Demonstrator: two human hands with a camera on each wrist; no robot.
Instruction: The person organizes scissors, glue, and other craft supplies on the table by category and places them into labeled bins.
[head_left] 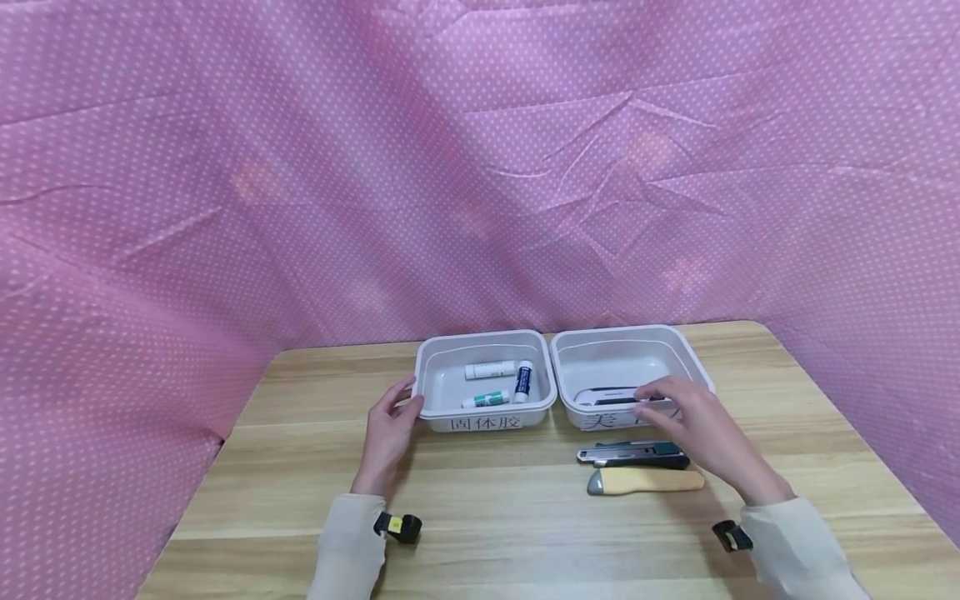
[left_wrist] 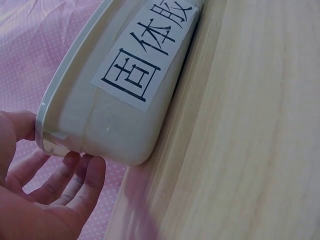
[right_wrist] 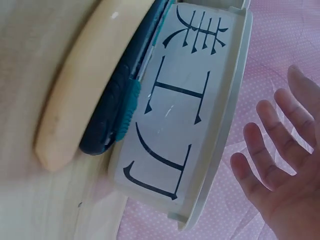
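At the left corner of a white plastic box [head_left: 483,337], my left hand [head_left: 388,433] grips the rim, thumb at the edge and fingers under it against the outer wall. Three glue sticks, white [head_left: 490,370], blue [head_left: 522,381] and green-and-white [head_left: 486,399], lie inside. My right hand [head_left: 693,417] hovers over the front edge of a second white box [head_left: 618,333], its fingers loosely spread in the right wrist view. A white-and-black utility knife [head_left: 606,396] lies in that box, one end by my fingertips. Its front label [right_wrist: 177,95] faces the wrist camera.
On the wooden table [head_left: 495,517], in front of the right box, lie a dark utility knife [right_wrist: 112,95] with a green slider and a yellow utility knife [head_left: 645,481]. The two boxes stand side by side before a pink dotted cloth [head_left: 480,208].
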